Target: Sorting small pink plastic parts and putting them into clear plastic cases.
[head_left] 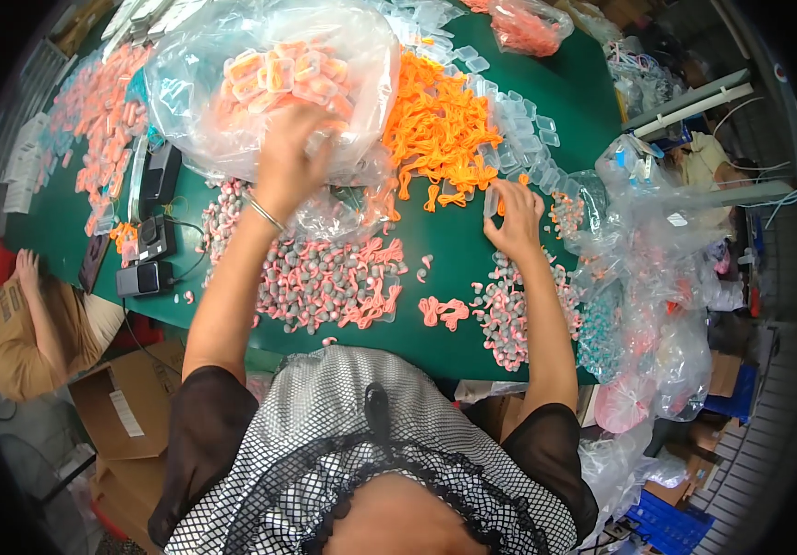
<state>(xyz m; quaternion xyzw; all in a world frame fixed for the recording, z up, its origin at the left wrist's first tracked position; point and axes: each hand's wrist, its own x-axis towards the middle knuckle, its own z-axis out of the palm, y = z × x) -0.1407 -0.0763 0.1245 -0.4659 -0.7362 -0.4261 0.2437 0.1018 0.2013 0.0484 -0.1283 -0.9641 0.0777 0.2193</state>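
Clear-plastic small rectangular case (491,203): we see it pinched in the right hand (515,218), just beside a heap of bright orange, soft cord bundles (442,120). Probably light, stiff, slick; we'd take it by its long edges, no hard squeeze. Left hand (298,155) is at a big transparent film bag (182,111) of orange-filled cases (280,72); its grip we can't tell.
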